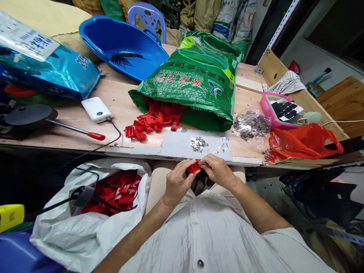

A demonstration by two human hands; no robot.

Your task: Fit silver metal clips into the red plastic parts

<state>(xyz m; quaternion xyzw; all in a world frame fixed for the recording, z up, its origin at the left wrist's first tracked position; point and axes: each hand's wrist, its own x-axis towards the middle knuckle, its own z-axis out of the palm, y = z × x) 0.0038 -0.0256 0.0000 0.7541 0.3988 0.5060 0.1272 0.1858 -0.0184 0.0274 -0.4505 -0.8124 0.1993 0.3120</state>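
Over my lap, just in front of the table edge, my left hand [179, 178] grips a small red plastic part [193, 167]. My right hand [217, 169] meets it from the other side, fingertips pinched at the part's right end; whether they hold a small metal piece too is hidden. Beyond my hands, small shiny metal pieces [198, 144] lie heaped on a grey sheet [173, 144], with a looser scatter to the right. More red plastic parts [155, 120] spill from the mouth of a green woven bag [196, 81] on the table.
A white sack [74, 231] of red parts stands at my left. On the table are a white power bank [97, 109] with a cable, a red-tipped lever [95, 135], a blue basin [127, 41], a clear bag of metal pieces [251, 125], a pink basket [265, 104] and a red plastic bag [304, 142].
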